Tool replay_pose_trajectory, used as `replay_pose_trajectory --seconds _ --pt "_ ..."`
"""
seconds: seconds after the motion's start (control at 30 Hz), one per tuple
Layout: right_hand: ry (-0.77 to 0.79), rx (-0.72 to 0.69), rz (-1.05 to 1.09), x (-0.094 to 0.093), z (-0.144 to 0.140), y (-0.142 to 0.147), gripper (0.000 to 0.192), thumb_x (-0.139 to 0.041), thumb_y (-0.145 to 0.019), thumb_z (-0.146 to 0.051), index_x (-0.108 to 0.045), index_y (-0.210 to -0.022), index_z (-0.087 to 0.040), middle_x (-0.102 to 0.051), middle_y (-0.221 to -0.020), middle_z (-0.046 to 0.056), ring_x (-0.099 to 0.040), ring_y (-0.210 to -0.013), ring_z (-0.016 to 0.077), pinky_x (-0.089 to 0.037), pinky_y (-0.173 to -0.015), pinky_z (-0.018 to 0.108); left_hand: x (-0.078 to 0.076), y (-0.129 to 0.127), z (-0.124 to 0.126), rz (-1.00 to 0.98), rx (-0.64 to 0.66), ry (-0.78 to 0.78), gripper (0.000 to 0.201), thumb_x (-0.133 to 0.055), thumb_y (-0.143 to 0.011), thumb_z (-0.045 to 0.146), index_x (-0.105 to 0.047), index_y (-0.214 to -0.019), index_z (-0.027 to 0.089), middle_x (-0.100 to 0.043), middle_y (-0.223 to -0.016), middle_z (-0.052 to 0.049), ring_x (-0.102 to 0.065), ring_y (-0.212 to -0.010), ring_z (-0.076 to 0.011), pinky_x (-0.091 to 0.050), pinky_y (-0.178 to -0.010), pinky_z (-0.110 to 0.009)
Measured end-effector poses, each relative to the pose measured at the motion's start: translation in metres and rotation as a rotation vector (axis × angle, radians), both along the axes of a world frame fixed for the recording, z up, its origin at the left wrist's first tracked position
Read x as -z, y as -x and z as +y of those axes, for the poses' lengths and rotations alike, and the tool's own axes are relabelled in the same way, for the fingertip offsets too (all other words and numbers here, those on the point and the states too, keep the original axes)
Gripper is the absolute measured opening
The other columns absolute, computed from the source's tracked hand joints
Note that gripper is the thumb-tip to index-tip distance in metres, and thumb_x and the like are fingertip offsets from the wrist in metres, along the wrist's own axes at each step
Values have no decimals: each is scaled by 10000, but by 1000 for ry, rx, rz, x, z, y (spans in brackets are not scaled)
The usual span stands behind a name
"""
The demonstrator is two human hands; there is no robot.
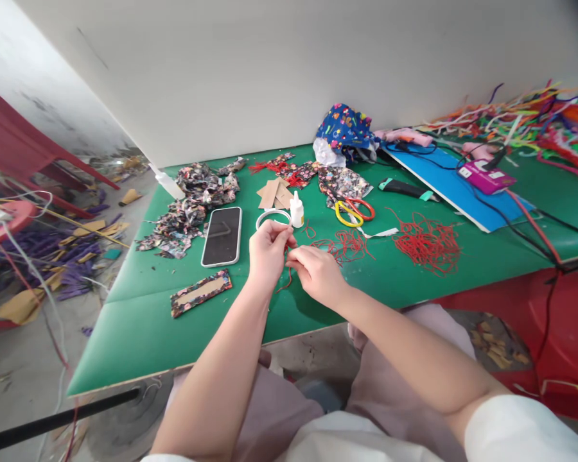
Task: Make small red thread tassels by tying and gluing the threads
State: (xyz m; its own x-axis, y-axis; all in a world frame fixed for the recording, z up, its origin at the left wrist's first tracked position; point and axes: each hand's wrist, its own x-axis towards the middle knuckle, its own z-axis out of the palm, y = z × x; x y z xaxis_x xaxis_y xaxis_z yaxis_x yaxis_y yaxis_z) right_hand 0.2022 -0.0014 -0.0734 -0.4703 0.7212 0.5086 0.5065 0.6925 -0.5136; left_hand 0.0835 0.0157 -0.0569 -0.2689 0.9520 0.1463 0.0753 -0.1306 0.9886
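Two small bottles are set on the green bench (pixel 135 350). The white squeeze bottle (pixel 297 212) is stood upright just beyond the hands, and the white nozzle bottle (pixel 169 185) is tilted at the far left edge; the contents of neither can be made out.

A red cord (pixel 289 278) is pinched in the fingertips of the left hand (pixel 268 251), and the fingertips of the right hand (pixel 316 273) are closed on it from the right, though the grip is partly hidden. The cord is thus placed between the two hands, its loose end hung below them toward the near edge.

Just beyond the left hand, a white ring (pixel 259 220) is laid beside the squeeze bottle. To the left, a smartphone (pixel 222 236) and, nearer, a fabric-edged cardboard strip (pixel 201 293) are seen. To the right, red cords are heaped in a large tangle (pixel 426 244), with yellow-and-red-handled scissors (pixel 349 214) placed farther back.
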Motion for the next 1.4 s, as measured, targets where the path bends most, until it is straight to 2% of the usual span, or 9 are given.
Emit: replay_pose_trajectory --seconds 0.13,0.33,0.5,0.67,0.9,1.0,1.2,1.4 --pt "22 1 89 0 0 0 135 -447 -890 -214 -545 -802 -180 -627 -759 37 -568 -706 143 -416 -663 245 -1 1 1 -16 -9 -13 75 -589 -753 228 -555 -718 171 -601 -561 18 -562 -514 -101 -412 -489 -208" --pt "7 59 177 -2 -1 -1 148 -435 -902 -243 -547 -826 -184 -635 -787 32 -578 -741 129 -422 -712 231 -5 3 1 -77 -50 -66 112 -627 -738 258 -586 -745 154 -671 -699 -24 -636 -698 -132 -471 -646 -239" --pt "-6 60 126 -2 -1 -2 175 -418 -910 -269 -555 -835 -188 -641 -791 36 -582 -752 138 -419 -702 242 -6 5 1 -77 -70 -66 129 -656 -712 265 -608 -740 149 -652 -670 -10 -606 -654 -113 -455 -619 -222" --pt "-8 51 64 -2 -1 -1 183 -414 -910 -266 -561 -834 -187 -645 -784 41 -577 -740 149 -411 -679 254 -5 3 0 37 -82 -76 72 -610 -737 230 -588 -719 164 -624 -659 5 -589 -639 -114 -431 -602 -225" --pt "1 28 44 -3 -3 -1 157 -429 -899 -224 -559 -823 -180 -644 -772 44 -577 -717 156 -405 -649 258 -4 4 -4 387 -146 -113 64 -571 -769 223 -607 -725 192 -632 -703 0 -545 -702 -140 -392 -643 -253" --pt "11 10 57 -2 -3 0 148 -433 -892 -199 -560 -820 -176 -647 -774 46 -579 -718 159 -407 -645 262 -4 4 -5 460 -167 -118 65 -572 -768 217 -613 -721 199 -638 -714 -4 -531 -740 -157 -375 -637 -256" --pt "29 -3 68 -2 -3 1 150 -431 -890 -186 -556 -808 -178 -647 -764 47 -578 -711 157 -412 -644 259 -3 5 -5 514 -179 -137 71 -581 -758 197 -608 -693 207 -636 -690 9 -531 -755 -162 -368 -691 -270" --pt "40 -12 64 -1 -2 1 148 -437 -887 -182 -555 -798 -177 -636 -747 47 -572 -704 158 -413 -642 261 0 6 -4 458 -166 -120 69 -569 -755 193 -608 -701 209 -628 -690 3 -544 -753 -161 -377 -647 -256"
